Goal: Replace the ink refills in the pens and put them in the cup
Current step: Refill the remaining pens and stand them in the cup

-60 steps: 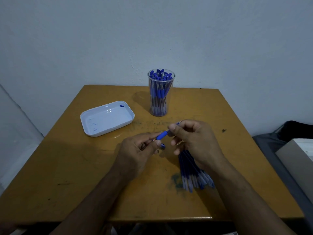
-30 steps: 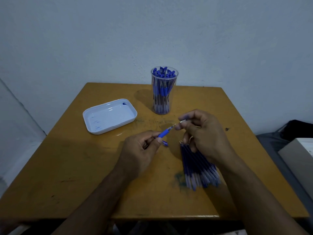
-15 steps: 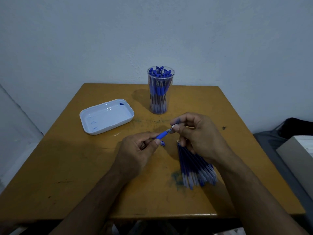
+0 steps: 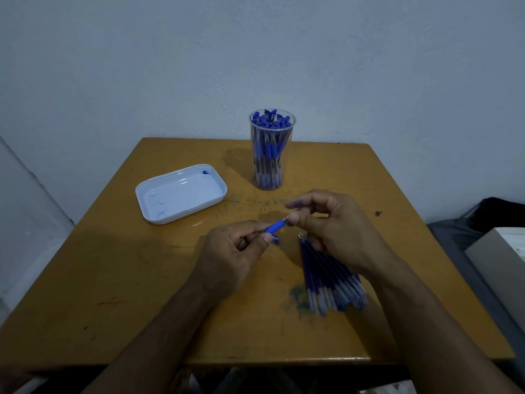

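Note:
My left hand grips a pen by its barrel, the blue grip section pointing up and right. My right hand meets the pen's front end, thumb and a curled finger pinching the metal tip of the ink refill, which barely sticks out. A small blue piece shows just below my left thumb. A fanned pile of blue refills lies on the table under my right wrist. The clear cup, packed with blue pens, stands at the back centre.
A white shallow tray with ink specks sits at the back left of the wooden table. An ink smear marks the table beside the refill pile. A dark bag and a box lie off the table's right edge.
The refill has slid further into the pen barrel, so much less of it shows. My right hand has moved closer to my left hand.

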